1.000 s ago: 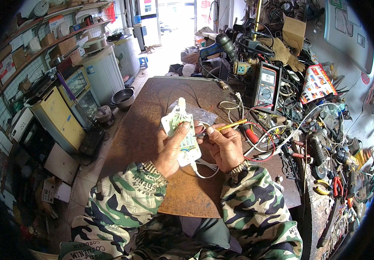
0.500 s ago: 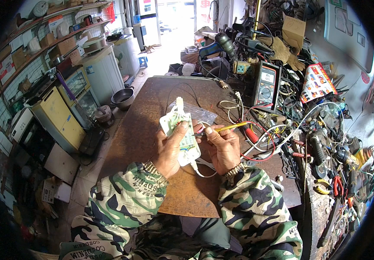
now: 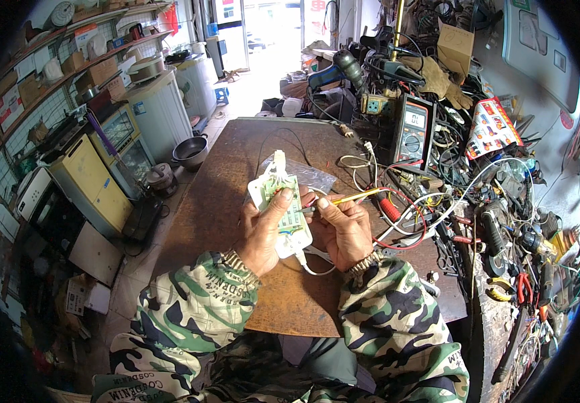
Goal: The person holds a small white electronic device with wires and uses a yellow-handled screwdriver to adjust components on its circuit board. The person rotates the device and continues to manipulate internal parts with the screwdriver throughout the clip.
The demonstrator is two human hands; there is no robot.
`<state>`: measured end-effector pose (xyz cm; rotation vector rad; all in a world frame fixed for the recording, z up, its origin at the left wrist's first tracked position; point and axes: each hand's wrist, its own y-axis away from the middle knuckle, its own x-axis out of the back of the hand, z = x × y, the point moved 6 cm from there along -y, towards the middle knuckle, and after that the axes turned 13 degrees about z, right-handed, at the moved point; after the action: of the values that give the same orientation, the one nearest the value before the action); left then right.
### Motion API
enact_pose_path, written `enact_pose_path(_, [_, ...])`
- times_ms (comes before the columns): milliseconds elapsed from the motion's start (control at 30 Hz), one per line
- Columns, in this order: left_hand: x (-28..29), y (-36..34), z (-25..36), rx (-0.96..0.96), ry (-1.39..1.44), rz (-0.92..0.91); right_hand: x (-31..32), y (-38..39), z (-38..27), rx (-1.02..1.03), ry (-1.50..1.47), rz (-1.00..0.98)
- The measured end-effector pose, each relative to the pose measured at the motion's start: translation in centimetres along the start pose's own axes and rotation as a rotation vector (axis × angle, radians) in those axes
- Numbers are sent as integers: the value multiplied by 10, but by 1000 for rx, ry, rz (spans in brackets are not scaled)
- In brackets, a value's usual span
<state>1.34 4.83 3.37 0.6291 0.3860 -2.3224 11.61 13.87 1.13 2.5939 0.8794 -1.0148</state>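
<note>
I observe the white-cased circuit board (image 3: pixel 293 218) above the brown table (image 3: pixel 213 201), gripped by the left hand (image 3: pixel 262 235), thumb pressing its face, other fingers mostly hidden. The right hand (image 3: pixel 349 227) pinches a slim yellow tool (image 3: pixel 358 196); tip contact I cannot confirm.

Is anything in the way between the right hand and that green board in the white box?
I see nothing blocking the right hand: its yellow tool points toward the green board. But the left hand has its thumb over part of that board.
</note>
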Motion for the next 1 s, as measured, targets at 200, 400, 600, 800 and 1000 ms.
enact_pose_path(200, [-5,2,5,-12,8,-16,-5,4,-3,-26,-48,12])
enact_pose_path(400, [-3,0,2,25,21,-48,-5,3,-3,-55,-41,-50])
enact_pose_path(600, [-8,0,10,-46,73,-56,-1,-2,-7,-50,-110,-64])
enact_pose_path(800, [-4,0,9,-98,-14,-18,-4,-3,-6,-48,-81,-80])
enact_pose_path(1000, [-2,-2,7,-95,5,-24,-4,-2,-6,-32,-46,-96])
